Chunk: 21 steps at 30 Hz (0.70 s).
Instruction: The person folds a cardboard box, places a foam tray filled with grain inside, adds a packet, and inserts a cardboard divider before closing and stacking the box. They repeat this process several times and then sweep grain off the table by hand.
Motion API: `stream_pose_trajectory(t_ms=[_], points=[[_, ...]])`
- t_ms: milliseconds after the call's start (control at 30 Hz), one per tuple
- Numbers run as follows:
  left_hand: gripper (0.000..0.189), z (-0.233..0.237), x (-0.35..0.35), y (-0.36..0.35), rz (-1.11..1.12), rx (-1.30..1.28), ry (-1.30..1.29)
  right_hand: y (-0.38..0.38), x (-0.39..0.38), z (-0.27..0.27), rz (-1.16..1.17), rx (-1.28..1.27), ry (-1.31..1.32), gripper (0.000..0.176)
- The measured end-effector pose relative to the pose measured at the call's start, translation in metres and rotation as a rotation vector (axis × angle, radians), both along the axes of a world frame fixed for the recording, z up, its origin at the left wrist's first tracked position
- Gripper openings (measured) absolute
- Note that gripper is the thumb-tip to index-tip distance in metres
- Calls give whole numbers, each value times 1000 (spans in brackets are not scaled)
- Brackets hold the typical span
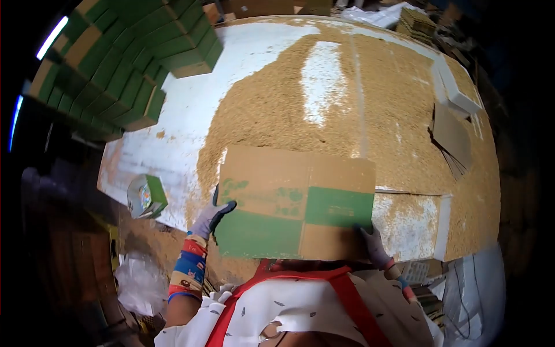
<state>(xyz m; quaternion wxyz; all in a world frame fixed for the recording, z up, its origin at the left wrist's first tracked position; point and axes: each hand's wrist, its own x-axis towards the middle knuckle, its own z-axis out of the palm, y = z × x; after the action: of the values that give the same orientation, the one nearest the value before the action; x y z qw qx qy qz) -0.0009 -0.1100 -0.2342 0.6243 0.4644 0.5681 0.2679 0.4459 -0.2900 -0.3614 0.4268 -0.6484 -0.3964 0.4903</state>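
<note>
Tan-littered bench (185, 118) | left hand (213, 218) and right hand (378, 246) pinch cardboard (298, 199) by opposite edges | probably light, stiffish; edges suit gripping | underside hard to see

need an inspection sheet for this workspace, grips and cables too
Surface: white tabletop, largely covered in loose tan grainy material
Job's things: brown-and-green cardboard sheet, held at both sides
Clutter: small green-and-white open box, left; overlapping brown cardboard pieces, right
Grips: left grip, gloved, on the sheet's left edge; right grip, gloved, at its lower right
Cables: cannot tell; lower right too indistinct
Surroundings: stacked green-and-brown cardboard boxes, upper left
</note>
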Motion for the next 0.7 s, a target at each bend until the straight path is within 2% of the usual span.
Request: stream_pose_trajectory(t_ms=[67, 100, 167, 200, 233, 333, 433, 467, 500, 533, 567, 600, 667, 700], points=[[60, -8, -6, 0, 125, -108, -141, -1, 4, -18, -96, -59, 275, 38], [57, -15, -14, 0, 137, -182, -219, 2, 4, -13, -86, -110, 285, 38], [51, -32, -30, 1, 123, -358, -374, 14, 4, 34, -75, -212, 292, 40], [48, -39, -37, 2, 87, -456, -455, 26, -15, 95, -139, -323, 391, 43], [45, -46, -40, -2, 98, -370, -360, 36, -20, 111, -104, -308, 389, 43], [41, -54, -63, -24, 130, -414, -500, 61, -27, 145, 20, -277, 373, 44], [44, -46, -89, -39, 274, -355, -742, 87, -25, 163, 131, -250, 361, 46], [46, -41, -94, -42, 324, -349, -836, 107, -11, 145, 149, -39, 176, 54], [53, -35, -100, -42, 379, -323, -1008, 119, -38, 193, 131, 174, 475, 66], [54, -34, -103, -39, 399, -231, -1060, 139, -61, 225, 254, 416, 839, 70], [55, -34, -105, -35, 417, -141, -1110, 153, -65, 206, -31, 457, 658, 69], [56, -34, -107, -31, 432, -52, -1162, 168, -104, 175, -368, 425, 375, 63], [55, -37, -104, -15, 405, 58, -1241, 177, -184, 121, 27, 221, 686, 50], [55, -34, -99, -6, 445, 89, -1234, 192, -236, 118, 25, 236, 653, 51]])
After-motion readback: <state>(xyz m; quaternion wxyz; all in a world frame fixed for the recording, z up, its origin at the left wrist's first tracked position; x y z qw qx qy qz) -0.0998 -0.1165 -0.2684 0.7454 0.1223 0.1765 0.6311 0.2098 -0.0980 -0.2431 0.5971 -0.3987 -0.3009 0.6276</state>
